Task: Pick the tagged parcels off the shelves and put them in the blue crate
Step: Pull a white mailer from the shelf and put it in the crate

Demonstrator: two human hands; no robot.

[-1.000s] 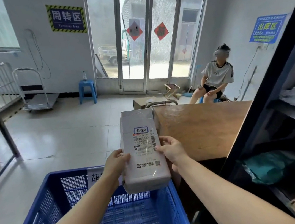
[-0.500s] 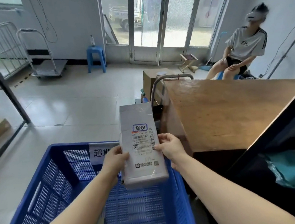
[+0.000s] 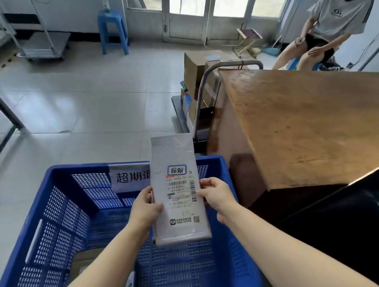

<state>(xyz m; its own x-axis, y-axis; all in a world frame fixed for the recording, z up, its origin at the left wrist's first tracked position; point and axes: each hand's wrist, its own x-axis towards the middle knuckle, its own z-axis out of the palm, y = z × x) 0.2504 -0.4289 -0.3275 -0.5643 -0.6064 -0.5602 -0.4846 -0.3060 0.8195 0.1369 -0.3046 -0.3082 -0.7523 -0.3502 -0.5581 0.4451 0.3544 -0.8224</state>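
While both hands held it, the tagged parcel (image 3: pixel 177 190) hung upright over the far half of the blue crate (image 3: pixel 57 221), its lower edge above the crate floor and touching nothing. Each grip was narrow: the left hand (image 3: pixel 145 209) pinched the parcel's left edge and the right hand (image 3: pixel 216 193) pinched its right edge, thumbs on the printed face.

Just right of the crate stood a wooden worktop (image 3: pixel 312 123), its worn brown top sloping across the view and its near corner close to the right hand. Beyond its far left corner a platform trolley (image 3: pixel 204 94) with a curved grey metal handle carried 2 or more brown cardboard boxes (image 3: pixel 195 71). A person (image 3: pixel 333 23) in a grey shirt sat at the far right. Farther left, a blue plastic stool (image 3: pixel 112 31) stood before the glass doors, and a second flat metal trolley (image 3: pixel 45 45) was parked against the wall. A dark shelf edge (image 3: pixel 355 182) cut across the near right.

The parcel was a flat, pale grey rectangular mailer with a glossy, creased skin, a white barcode label and a blue-ringed handwritten tag. The crate was rigid plastic with perforated walls and floor, and a white paper sign (image 3: pixel 130 176) on its far wall. Another flat packet (image 3: pixel 86 263) lay on its floor under the left forearm, mostly hidden.
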